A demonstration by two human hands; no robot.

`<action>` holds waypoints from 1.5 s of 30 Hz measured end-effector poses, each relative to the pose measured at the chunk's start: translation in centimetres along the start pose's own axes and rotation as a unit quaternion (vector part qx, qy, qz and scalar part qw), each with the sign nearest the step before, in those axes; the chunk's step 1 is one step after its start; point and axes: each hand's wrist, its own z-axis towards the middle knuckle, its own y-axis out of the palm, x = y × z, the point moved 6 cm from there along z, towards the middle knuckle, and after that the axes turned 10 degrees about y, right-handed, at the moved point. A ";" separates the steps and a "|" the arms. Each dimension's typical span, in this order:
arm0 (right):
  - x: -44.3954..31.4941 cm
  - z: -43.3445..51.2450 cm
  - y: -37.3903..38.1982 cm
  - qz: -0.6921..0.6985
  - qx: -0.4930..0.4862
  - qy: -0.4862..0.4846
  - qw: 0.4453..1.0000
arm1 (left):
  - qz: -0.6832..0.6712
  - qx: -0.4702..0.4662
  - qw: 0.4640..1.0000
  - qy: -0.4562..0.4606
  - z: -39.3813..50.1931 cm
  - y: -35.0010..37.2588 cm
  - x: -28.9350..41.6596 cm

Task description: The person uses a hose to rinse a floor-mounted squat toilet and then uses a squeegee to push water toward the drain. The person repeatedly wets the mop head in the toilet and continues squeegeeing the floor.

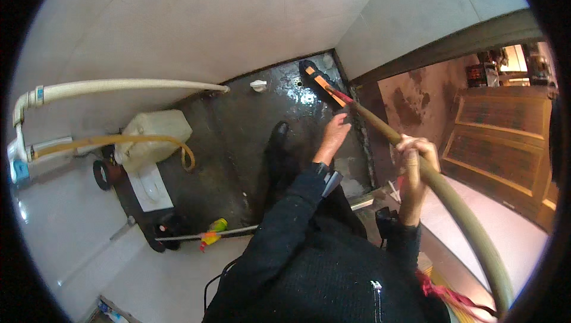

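Observation:
A long wooden pole (459,207) slants from the lower right up to a broom or mop head with an orange-brown bar (322,85) and dark material along it. That head rests on the wet floor near the corner, beside a small round drain (298,83). My right hand (417,158) is wrapped around the pole. My left hand (333,134) is just below the head end, apart from the pole, with its fingers partly curled; whether it holds anything is unclear.
A whitish plastic jerrycan (156,138), a yellowish hose (111,139) and a white pipe (134,84) are at the left. A white cap-like object (258,85) lies by the wall. A yellow-green bottle (217,226) hangs at a rail. Wooden panelled furniture (499,140) stands beyond the doorway.

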 end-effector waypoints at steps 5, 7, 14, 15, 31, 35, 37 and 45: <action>-2.7 -1.2 -4.8 0.070 -0.134 -0.047 0.987 | -0.349 0.074 0.925 -0.131 -3.6 4.9 -4.7; -5.1 -1.1 -7.0 0.098 -0.158 -0.116 0.976 | -0.442 0.047 0.888 -0.115 -3.7 6.5 -4.5; -12.1 -1.3 -6.2 0.154 -0.243 -0.228 0.930 | -0.567 0.073 0.818 -0.065 0.2 8.2 -2.8; -12.9 -1.3 -6.2 0.197 -0.210 -0.217 0.933 | -0.589 0.095 0.797 -0.090 0.7 8.5 -3.1; -8.7 10.4 -18.1 0.102 0.109 -0.127 0.980 | -0.631 0.133 0.763 -0.025 6.6 8.2 -7.5; -1.8 13.1 -19.6 0.238 -0.011 -0.005 0.971 | -0.606 0.198 0.770 -0.013 5.7 6.3 -10.2; 0.3 14.5 -20.9 0.273 -0.008 0.031 0.961 | -0.589 0.230 0.774 -0.023 5.4 7.0 -11.1; -2.1 15.9 -28.6 -0.035 0.020 -0.035 0.999 | -0.667 0.316 0.674 -0.026 7.1 12.3 -13.9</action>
